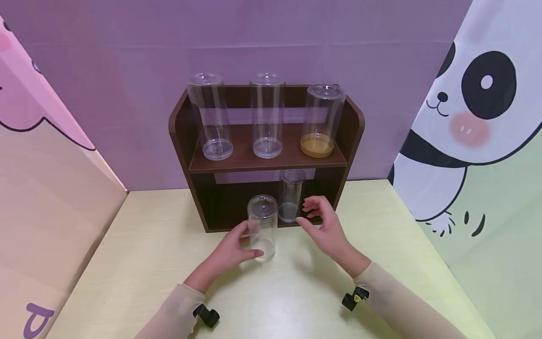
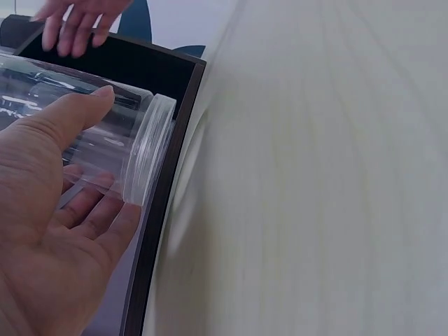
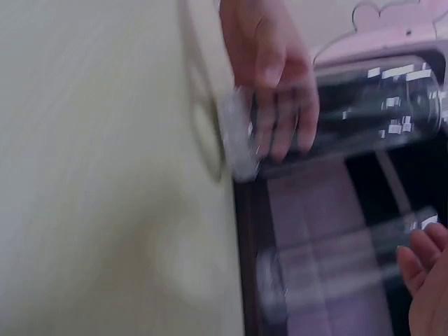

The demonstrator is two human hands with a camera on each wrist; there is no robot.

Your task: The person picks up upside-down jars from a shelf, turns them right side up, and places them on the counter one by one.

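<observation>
Five jars (image 1: 267, 115): three on upper tier (image 1: 243, 151), one in lower tier (image 1: 230, 212), one in left fingers (image 1: 252, 254). Four clear bases (image 1: 218, 149), one amber base (image 1: 316, 146). One rack (image 1: 354, 125), two tiers. Two sets of fingers, counting right fingers (image 1: 308, 227). Two wrist cameras (image 1: 206, 316) (image 1: 354, 299). One table (image 1: 296, 306). One panda (image 1: 459, 94), one pink figure (image 1: 25, 89).

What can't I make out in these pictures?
Left wrist view: the front jar, its top cut off by the left edge.
Right wrist view: the lower-shelf jar, blurred; the right hand, cut off by the right edge.
Head view: whether they touch; any gap is too small.
</observation>
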